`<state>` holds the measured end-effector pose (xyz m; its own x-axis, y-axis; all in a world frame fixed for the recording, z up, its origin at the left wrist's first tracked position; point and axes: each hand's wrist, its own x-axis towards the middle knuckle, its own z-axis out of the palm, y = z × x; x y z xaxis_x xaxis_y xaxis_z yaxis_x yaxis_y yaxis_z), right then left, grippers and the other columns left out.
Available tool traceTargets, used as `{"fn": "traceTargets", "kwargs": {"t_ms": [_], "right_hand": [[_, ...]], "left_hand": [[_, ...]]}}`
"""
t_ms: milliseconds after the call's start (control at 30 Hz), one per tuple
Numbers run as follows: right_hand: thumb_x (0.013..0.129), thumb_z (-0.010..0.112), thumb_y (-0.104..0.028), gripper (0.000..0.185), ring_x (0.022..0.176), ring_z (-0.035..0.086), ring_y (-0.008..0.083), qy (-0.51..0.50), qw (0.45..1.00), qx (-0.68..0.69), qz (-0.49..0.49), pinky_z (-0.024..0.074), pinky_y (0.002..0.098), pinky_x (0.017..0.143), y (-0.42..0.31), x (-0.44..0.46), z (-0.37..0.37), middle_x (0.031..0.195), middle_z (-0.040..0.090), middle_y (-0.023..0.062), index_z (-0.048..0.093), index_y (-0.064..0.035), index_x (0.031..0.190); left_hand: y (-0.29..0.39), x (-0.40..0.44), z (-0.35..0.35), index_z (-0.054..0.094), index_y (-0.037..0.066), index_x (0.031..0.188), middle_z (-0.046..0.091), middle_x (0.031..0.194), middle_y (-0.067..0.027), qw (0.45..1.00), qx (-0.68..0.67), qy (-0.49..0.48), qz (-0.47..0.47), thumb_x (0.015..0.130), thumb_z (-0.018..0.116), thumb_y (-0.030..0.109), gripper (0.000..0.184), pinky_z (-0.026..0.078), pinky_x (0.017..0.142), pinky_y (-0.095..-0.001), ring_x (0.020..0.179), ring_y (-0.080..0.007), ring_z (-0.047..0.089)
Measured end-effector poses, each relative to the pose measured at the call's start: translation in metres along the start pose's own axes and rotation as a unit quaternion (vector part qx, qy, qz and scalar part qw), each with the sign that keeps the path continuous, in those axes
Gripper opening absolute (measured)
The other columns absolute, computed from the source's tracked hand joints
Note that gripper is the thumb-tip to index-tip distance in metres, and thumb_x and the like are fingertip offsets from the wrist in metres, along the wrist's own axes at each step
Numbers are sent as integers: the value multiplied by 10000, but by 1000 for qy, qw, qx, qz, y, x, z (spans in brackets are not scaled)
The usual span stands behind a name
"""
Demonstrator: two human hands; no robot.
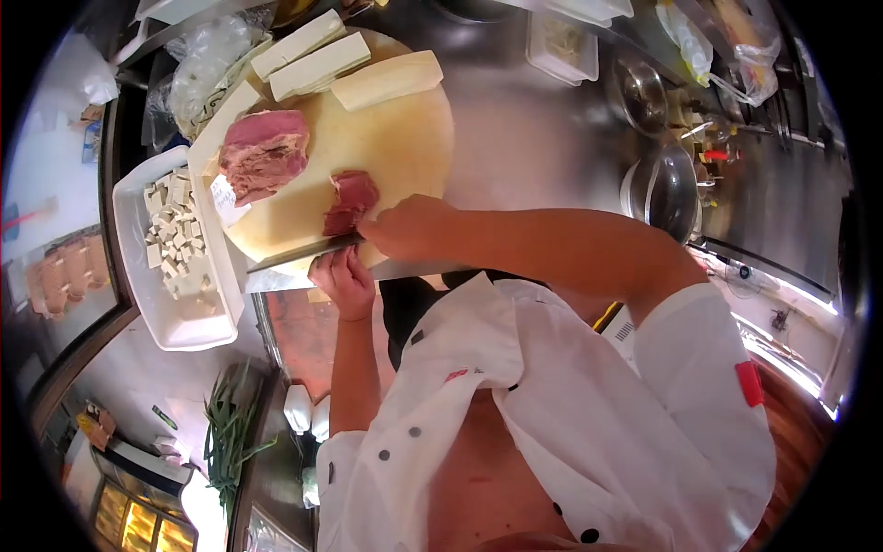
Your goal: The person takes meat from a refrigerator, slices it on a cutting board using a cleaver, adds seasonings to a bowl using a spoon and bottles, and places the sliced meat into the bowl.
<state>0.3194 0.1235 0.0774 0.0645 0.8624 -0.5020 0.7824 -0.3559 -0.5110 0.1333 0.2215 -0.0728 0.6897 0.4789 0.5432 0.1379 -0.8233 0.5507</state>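
Note:
A round yellowish cutting board (405,138) lies in front of me. On it, a small piece of reddish meat (352,195) shows thin slices at its near end. My right hand (409,226) is closed beside those slices, on the handle end of a knife (294,257); the handle itself is hidden. The long blade points left across the board's near edge. Against the blade's near side, my left hand (344,281) has its fingers curled, and what they grip is hidden. A larger chunk of meat (265,155) sits farther left on the board.
Several pale white blocks (386,80) rest along the board's far edge. Left of the board stands a white tub (207,313) with small white cubes (175,225). Metal bowls (670,191) and a white container (561,51) are to the right and back. Green stalks (230,428) lie lower left.

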Motion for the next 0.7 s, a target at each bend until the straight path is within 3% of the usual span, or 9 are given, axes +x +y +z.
{"fn": "traceTargets", "kwargs": {"t_ms": [133, 200, 333, 433, 633, 700], "right_hand": [[936, 575, -137, 156, 782, 718, 366, -9, 1000, -23, 17, 563, 481, 662, -16, -53, -27, 891, 697, 167, 555, -46, 1062], [941, 570, -126, 172, 790, 716, 364, -100, 991, -36, 84, 564, 481, 670, -23, -72, -43, 884, 693, 156, 551, -44, 1090], [871, 638, -97, 223, 781, 730, 356, -66, 992, -28, 104, 567, 482, 660, -21, -92, -46, 846, 708, 162, 571, -35, 1075], [931, 578, -112, 240, 795, 711, 358, -118, 986, -26, 112, 566, 465, 695, -18, -87, -47, 906, 680, 144, 539, -39, 1156], [924, 583, -132, 196, 768, 707, 365, -13, 1000, -16, 23, 560, 471, 671, -1, -36, 5, 860, 670, 154, 545, -39, 1093], [937, 578, -179, 172, 734, 704, 370, 74, 997, -15, -4, 554, 484, 635, 6, -11, 30, 835, 670, 157, 556, -43, 1040]], "left_hand": [[-2, -11, -4, 672, 24, 1135, 619, 1188, -137, 1000, 15, -9, -6, 948, 624, 91, 205, 400, 937, -474, 1048, -355, 517], [-4, -14, -4, 670, 16, 1136, 620, 1203, -140, 1000, 21, -17, -9, 948, 615, 95, 211, 398, 945, -476, 1056, -359, 518], [-6, -13, 1, 666, 5, 1136, 618, 1214, -151, 1000, 21, -9, -4, 942, 599, 96, 224, 395, 960, -485, 1083, -373, 515], [-2, -8, 0, 662, 6, 1129, 616, 1206, -153, 1000, 11, -3, -12, 939, 594, 84, 216, 394, 964, -487, 1087, -376, 512], [-7, -13, 3, 651, 33, 1115, 614, 1173, -140, 1000, -3, -1, -13, 947, 608, 72, 178, 398, 957, -474, 1075, -362, 518], [-7, -13, 1, 649, 43, 1114, 613, 1168, -137, 1000, -6, -1, -10, 948, 621, 76, 171, 400, 953, -470, 1072, -358, 520]]}}
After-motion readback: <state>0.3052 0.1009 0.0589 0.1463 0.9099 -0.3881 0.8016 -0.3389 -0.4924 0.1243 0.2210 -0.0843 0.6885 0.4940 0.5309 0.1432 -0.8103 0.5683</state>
